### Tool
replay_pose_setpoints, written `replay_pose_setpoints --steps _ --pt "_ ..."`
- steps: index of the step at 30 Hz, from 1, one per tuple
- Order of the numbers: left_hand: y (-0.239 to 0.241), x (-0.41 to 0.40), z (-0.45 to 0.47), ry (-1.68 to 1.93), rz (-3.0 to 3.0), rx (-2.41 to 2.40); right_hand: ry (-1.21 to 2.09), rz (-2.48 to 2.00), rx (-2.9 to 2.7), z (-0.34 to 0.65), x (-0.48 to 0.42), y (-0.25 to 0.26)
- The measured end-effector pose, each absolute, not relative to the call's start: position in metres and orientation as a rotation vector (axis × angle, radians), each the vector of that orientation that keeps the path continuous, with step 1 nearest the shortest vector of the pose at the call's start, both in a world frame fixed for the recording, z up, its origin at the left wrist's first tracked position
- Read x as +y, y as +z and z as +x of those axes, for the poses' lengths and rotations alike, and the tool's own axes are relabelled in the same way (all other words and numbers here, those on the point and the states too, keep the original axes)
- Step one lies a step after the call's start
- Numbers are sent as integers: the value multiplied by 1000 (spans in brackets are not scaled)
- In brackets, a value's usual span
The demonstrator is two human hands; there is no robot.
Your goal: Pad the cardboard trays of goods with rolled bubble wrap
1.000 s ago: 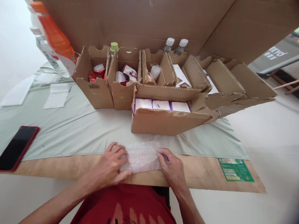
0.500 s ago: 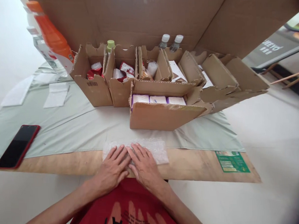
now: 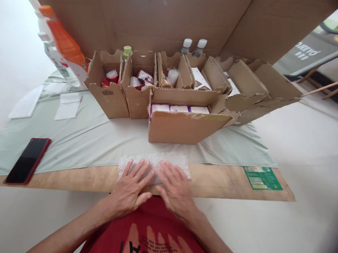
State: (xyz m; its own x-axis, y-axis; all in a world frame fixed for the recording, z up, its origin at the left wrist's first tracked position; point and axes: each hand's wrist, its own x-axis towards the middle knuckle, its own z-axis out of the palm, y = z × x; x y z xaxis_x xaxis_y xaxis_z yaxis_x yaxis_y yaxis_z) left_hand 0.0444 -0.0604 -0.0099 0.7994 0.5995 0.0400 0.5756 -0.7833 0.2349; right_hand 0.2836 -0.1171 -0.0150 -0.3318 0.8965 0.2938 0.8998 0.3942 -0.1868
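A rectangular sheet of clear bubble wrap [image 3: 170, 157] lies flat at the table's front edge, partly over the cloth and partly over bare wood. On its left part rests my left hand [image 3: 129, 188], palm down with fingers spread. My right hand [image 3: 175, 187] lies flat on the right part, fingers stretched out and a little blurred. Neither hand grips anything. The middle of the sheet's lower edge is hidden beneath the hands. Just beyond it stands a cardboard box [image 3: 186, 131] holding three white packs with purple edges.
Behind stand several open cardboard holders [image 3: 114, 102] with packets inside. An orange bottle [image 3: 67, 43] is at the back left, near folded white sheets [image 3: 67, 105]. A phone [image 3: 27, 161] lies at left, a green card [image 3: 263, 179] at right. A tall cardboard panel [image 3: 153, 22] rises behind.
My hands have moved apart: the right one slid rightward across the bubble wrap, while the left stays on the left part. The view has shifted slightly.
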Motion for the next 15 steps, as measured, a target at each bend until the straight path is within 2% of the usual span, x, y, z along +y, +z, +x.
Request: replay_pose_setpoints --steps 3,7,11,13,15 --pt "-14 -55 45 98 2792 877 88 -1478 -2368 284 -116 -25" --pt "-9 -51 34 221 2787 916 -162 -1804 -2034 342 -130 -27" --pt "4 -55 10 577 2633 1588 -350 -2025 -1825 362 -122 -17" --pt "6 -57 5 526 2537 1849 -325 -2079 -1854 346 -110 -19" --pt "3 -60 10 402 2495 1888 -248 -2076 -1857 325 -101 -24"
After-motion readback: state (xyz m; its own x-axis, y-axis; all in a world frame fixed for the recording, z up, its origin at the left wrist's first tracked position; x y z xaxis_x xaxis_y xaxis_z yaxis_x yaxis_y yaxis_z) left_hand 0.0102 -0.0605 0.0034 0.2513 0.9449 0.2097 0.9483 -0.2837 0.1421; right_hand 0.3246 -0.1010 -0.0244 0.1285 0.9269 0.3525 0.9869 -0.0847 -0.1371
